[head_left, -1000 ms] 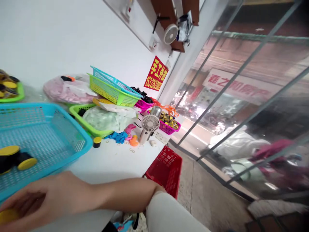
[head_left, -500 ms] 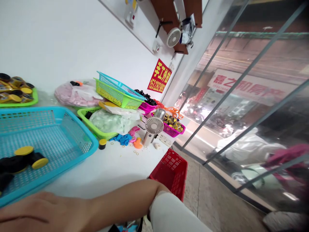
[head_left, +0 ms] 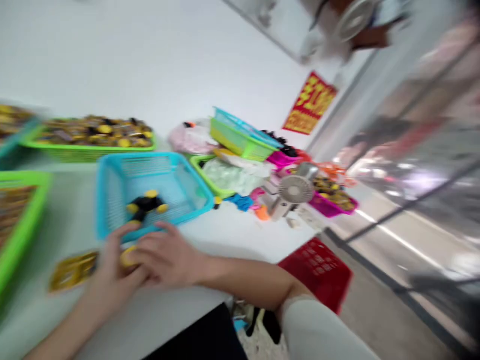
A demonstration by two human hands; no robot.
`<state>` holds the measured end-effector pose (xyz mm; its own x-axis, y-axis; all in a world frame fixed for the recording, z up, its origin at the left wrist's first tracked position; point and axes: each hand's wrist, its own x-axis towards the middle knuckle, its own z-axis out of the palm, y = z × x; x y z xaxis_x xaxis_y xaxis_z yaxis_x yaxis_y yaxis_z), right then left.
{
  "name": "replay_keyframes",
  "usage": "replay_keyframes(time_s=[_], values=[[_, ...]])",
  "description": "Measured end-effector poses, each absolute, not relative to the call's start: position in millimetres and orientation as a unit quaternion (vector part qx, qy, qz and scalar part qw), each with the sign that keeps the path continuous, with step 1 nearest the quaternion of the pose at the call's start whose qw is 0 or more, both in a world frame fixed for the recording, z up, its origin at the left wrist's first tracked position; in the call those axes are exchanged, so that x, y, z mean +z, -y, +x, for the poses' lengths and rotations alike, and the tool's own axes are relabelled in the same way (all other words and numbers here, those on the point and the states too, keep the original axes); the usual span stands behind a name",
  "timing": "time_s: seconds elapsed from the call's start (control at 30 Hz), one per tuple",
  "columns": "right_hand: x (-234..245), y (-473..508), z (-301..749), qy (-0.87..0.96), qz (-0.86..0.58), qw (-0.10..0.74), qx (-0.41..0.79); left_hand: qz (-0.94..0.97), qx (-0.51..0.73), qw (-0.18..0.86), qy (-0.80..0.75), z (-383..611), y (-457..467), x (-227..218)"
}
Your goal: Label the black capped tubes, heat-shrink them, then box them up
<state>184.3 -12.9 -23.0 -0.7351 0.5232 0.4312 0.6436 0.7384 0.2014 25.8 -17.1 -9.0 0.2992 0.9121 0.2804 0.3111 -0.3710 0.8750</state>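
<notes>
My left hand (head_left: 114, 280) and my right hand (head_left: 167, 257) meet just in front of a blue basket (head_left: 204, 200). Their fingers close around a small round piece with a yellow face (head_left: 128, 256), partly hidden and blurred. Inside the basket lie several black pieces with yellow ends (head_left: 146, 204). A flat gold packet (head_left: 73, 270) rests on the white table beside my left hand.
Green baskets filled with gold-wrapped pieces stand behind (head_left: 90, 154) and at the left edge (head_left: 26, 240). A small fan (head_left: 296, 190), blue cloth-like bits (head_left: 240, 201) and a magenta basket (head_left: 330, 205) are to the right. A red crate (head_left: 318, 272) stands below the table edge.
My view has swung left and back, blurring the picture. My left hand and the gold packet now show. My right hand, formerly at the lower left corner, is beside the left hand at the round piece.
</notes>
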Motion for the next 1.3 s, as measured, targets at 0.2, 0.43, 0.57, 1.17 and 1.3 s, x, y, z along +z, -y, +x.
replay_keyframes(time_s=[0.2,0.43,0.57,1.17,1.3], values=[[-21.0,11.3,187.5,0.859,-0.191,0.46,-0.12,0.673,0.372,0.556,-0.315,16.8,11.7,6.5],[-7.6,24.5,190.9,0.856,-0.199,0.458,-0.134,0.716,0.433,0.362,-0.412,3.3,41.6,37.8],[-4.5,32.6,188.2,0.878,-0.172,0.435,-0.1,0.704,0.44,0.364,-0.423,-7.6,58.9,38.5],[40.7,-101.8,187.8,0.875,-0.463,0.102,0.097,0.672,0.253,0.145,-0.681,-144.7,43.7,78.2],[28.1,-127.8,183.1,0.878,-0.47,0.028,0.088,0.67,0.159,0.191,-0.7,-157.4,26.5,71.6]])
